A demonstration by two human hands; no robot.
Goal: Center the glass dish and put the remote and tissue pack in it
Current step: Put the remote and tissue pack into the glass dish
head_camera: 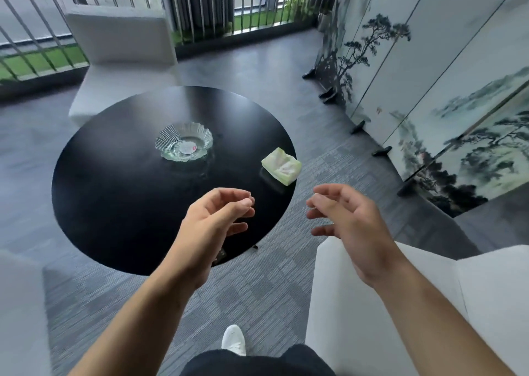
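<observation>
A clear, ribbed glass dish (184, 142) with a white sticker inside sits on the round black table (120, 198), slightly behind its middle. A light green tissue pack (282, 165) lies at the table's right edge. My left hand (217, 221) hovers over the near right part of the table, fingers loosely curled and apart, holding nothing. My right hand (346, 218) hangs just off the table's right edge, also empty with fingers apart. A small dark object (221, 255) peeks out by my left wrist at the near rim; I cannot tell whether it is the remote.
White armchairs stand behind the table (120, 38), at my right (429, 289) and at my left (17, 304). A painted folding screen (429, 89) lines the right side. Grey carpet surrounds the table. My white shoe (234, 340) is below.
</observation>
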